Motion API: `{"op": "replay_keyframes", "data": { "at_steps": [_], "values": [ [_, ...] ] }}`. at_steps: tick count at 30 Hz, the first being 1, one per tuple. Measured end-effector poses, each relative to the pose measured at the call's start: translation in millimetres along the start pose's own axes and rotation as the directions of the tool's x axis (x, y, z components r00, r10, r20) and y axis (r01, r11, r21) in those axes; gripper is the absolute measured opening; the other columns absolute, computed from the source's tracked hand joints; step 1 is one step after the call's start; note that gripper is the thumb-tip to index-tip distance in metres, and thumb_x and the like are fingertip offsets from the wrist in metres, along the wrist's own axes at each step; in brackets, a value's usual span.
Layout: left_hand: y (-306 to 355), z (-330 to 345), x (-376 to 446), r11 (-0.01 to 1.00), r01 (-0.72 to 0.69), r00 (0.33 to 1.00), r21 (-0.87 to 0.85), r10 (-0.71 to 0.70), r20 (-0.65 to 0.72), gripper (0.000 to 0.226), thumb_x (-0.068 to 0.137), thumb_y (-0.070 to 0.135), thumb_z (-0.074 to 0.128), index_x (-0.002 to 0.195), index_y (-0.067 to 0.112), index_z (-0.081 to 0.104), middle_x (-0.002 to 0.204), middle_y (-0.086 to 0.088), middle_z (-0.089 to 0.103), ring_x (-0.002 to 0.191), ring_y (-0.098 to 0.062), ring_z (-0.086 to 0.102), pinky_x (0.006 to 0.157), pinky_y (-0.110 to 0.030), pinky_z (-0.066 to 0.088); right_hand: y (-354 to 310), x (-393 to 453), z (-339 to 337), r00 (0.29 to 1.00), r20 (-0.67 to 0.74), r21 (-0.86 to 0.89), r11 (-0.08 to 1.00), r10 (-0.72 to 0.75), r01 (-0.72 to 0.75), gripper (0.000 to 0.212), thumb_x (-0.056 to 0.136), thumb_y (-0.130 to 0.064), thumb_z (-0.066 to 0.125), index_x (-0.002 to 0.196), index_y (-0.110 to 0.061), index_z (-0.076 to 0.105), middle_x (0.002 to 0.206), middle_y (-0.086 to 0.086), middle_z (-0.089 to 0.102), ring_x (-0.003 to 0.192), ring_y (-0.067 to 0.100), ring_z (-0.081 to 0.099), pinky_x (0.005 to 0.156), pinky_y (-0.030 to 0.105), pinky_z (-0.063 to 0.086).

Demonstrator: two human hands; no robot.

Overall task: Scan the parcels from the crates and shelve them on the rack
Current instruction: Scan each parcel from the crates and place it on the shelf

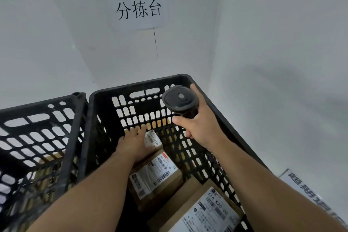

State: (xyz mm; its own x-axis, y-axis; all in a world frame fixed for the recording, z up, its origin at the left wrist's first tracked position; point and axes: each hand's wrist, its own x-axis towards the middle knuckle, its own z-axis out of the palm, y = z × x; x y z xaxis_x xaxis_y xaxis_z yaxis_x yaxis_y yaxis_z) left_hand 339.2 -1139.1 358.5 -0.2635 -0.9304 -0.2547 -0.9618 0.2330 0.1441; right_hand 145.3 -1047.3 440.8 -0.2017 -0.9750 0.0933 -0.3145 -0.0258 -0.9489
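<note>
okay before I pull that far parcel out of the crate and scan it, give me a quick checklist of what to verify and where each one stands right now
1. Scanner in the right hand: ok, gripped by its handle.
2. Left hand on the far parcel: ok, resting on it.
3. Firm grip on that parcel: cannot tell, the hand hides most of it.
4. Far parcel's label facing up: ok, though partly covered.
5. Scanner aimed at that label: not ok, it is held above the crate.
6. Middle parcel clear of the lift: cannot tell.
</note>
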Motion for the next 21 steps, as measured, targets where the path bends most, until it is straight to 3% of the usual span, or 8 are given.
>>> {"op": "replay_keyframes", "data": {
  "at_steps": [3, 11, 15, 17, 19, 21],
  "values": [
    [-3.7, 5.5, 4.2, 0.999, 0.021, 0.996, 0.027, -0.023, 0.087, 0.099, 0.084, 0.052, 0.063, 0.155, 0.028, -0.001, 0.161, -0.006, 0.013, 0.147, -0.028, 0.014, 0.117, -0.051, 0.019, 1.0, -1.5, -1.8, 1.0, -0.013, -0.024, 1.0, 0.01, -0.01, 0.104, 0.081, -0.021, 0.078, 0.153, -0.047, 0.007, 0.11, -0.039, 0.039, 0.099, 0.017, 0.047, 0.101, 0.06, 0.047],
    [-13.5, 6.8, 12.3, 0.994, 0.1, 0.977, 0.054, -0.108, 0.184, 0.104, 0.076, 0.055, 0.07, 0.154, 0.028, 0.007, 0.153, -0.006, 0.029, 0.138, -0.029, 0.03, 0.11, -0.049, 0.033, -0.8, -0.8, -7.7, 0.999, -0.035, -0.014, 1.0, -0.002, 0.001, 0.103, 0.082, -0.018, 0.078, 0.156, -0.04, 0.01, 0.112, -0.034, 0.045, 0.096, 0.016, 0.047, 0.101, 0.058, 0.046],
    [-6.9, 1.5, 7.1, 0.995, 0.101, 0.989, 0.019, -0.103, 0.105, 0.101, 0.075, 0.051, 0.074, 0.153, 0.027, 0.014, 0.147, -0.008, 0.032, 0.132, -0.029, 0.038, 0.104, -0.045, 0.041, -2.3, -1.5, -7.1, 0.999, -0.036, -0.029, 1.0, -0.014, 0.013, 0.104, 0.081, -0.017, 0.078, 0.156, -0.041, 0.01, 0.11, -0.035, 0.044, 0.093, 0.016, 0.048, 0.101, 0.059, 0.046],
    [-2.8, -4.3, 3.1, 0.995, 0.095, 0.995, 0.011, -0.095, 0.032, 0.102, 0.075, 0.052, 0.073, 0.153, 0.024, 0.014, 0.147, -0.009, 0.031, 0.132, -0.029, 0.037, 0.104, -0.045, 0.042, -4.6, -2.5, -6.7, 0.999, -0.035, -0.034, 0.999, -0.025, 0.024, 0.104, 0.081, -0.018, 0.078, 0.155, -0.042, 0.009, 0.113, -0.034, 0.045, 0.092, 0.017, 0.05, 0.096, 0.054, 0.052],
    [0.8, -12.3, -2.6, 0.997, 0.082, 0.996, 0.004, -0.082, -0.037, 0.103, 0.074, 0.055, 0.071, 0.153, 0.022, 0.012, 0.147, -0.009, 0.03, 0.132, -0.029, 0.036, 0.104, -0.045, 0.042, -9.5, -4.0, -6.6, 0.999, -0.034, -0.024, 0.999, -0.038, 0.037, 0.104, 0.083, -0.017, 0.078, 0.156, -0.043, 0.008, 0.126, -0.025, 0.047, 0.082, 0.013, 0.054, 0.075, 0.034, 0.059],
    [5.8, -23.0, -10.8, 0.998, 0.06, 0.993, -0.009, -0.06, -0.105, 0.104, 0.074, 0.056, 0.069, 0.153, 0.022, 0.011, 0.148, -0.009, 0.03, 0.133, -0.028, 0.035, 0.104, -0.045, 0.041, -16.7, -7.1, -6.2, 0.998, -0.038, -0.02, 0.998, -0.055, 0.054, 0.104, 0.084, -0.016, 0.077, 0.156, -0.043, 0.007, 0.137, -0.012, 0.047, 0.076, 0.011, 0.054, 0.06, 0.021, 0.054]
  ]
}}
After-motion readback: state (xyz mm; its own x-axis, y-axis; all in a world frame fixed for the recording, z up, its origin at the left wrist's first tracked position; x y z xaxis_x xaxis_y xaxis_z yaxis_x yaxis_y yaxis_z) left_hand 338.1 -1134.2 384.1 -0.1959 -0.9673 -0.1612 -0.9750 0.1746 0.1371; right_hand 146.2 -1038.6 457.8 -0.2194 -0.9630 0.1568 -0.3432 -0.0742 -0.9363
